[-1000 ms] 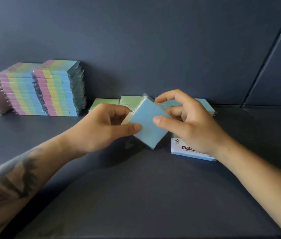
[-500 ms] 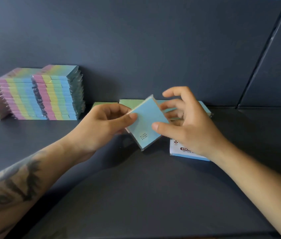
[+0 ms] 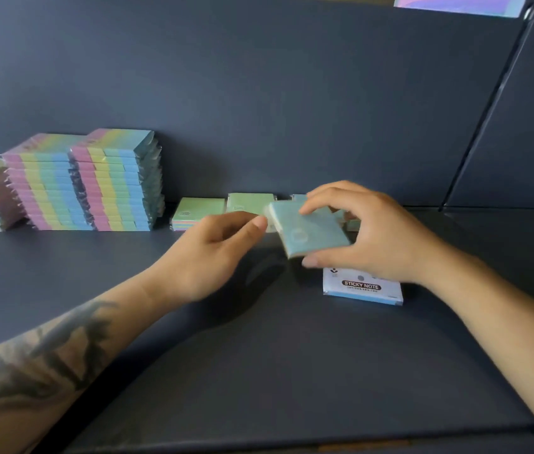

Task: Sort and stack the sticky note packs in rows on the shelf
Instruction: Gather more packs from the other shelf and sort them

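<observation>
Shelf (image 3: 259,371) holding rainbow pack stacks (image 3: 115,181), right hand (image 3: 373,237) fingers pinching blue pack (image 3: 305,234), left hand (image 3: 206,257) fingers loosely curled.

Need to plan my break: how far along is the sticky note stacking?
Done: two tall rainbow stacks stand at the back left. In hand: the right hand grips a blue pack, the left hand at its corner. Left: two green packs and the labelled pack lie loose.

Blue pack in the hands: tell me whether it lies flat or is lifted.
Lifted: the blue pack is tilted above the shelf, gripped by the right hand.
</observation>
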Demonstrator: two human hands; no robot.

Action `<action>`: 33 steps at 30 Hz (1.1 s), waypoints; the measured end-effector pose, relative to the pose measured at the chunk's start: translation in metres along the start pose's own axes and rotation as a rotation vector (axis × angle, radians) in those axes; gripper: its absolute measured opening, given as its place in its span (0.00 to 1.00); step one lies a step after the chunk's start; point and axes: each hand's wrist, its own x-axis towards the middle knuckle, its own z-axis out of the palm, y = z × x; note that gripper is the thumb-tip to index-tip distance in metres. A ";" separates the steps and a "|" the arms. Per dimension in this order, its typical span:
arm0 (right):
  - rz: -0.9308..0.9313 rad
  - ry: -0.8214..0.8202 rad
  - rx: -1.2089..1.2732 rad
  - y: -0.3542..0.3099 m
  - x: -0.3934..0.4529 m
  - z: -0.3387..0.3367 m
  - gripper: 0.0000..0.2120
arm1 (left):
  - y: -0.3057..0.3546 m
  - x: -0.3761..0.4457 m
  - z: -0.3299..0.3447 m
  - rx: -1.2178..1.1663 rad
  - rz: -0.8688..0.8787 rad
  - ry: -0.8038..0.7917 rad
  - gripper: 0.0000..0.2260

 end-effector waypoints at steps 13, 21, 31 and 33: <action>0.256 0.015 -0.177 0.073 0.060 0.014 0.17 | 0.003 -0.009 0.005 0.734 -0.114 -0.343 0.30; 0.258 0.028 -0.283 0.069 0.054 0.017 0.19 | -0.002 -0.006 0.005 0.741 -0.111 -0.352 0.30; 0.268 -0.027 -0.217 0.052 0.042 0.005 0.24 | -0.001 -0.005 0.005 0.730 -0.072 -0.322 0.29; 0.254 0.006 -0.183 0.047 0.036 -0.007 0.23 | 0.000 -0.003 0.005 0.732 -0.023 -0.281 0.28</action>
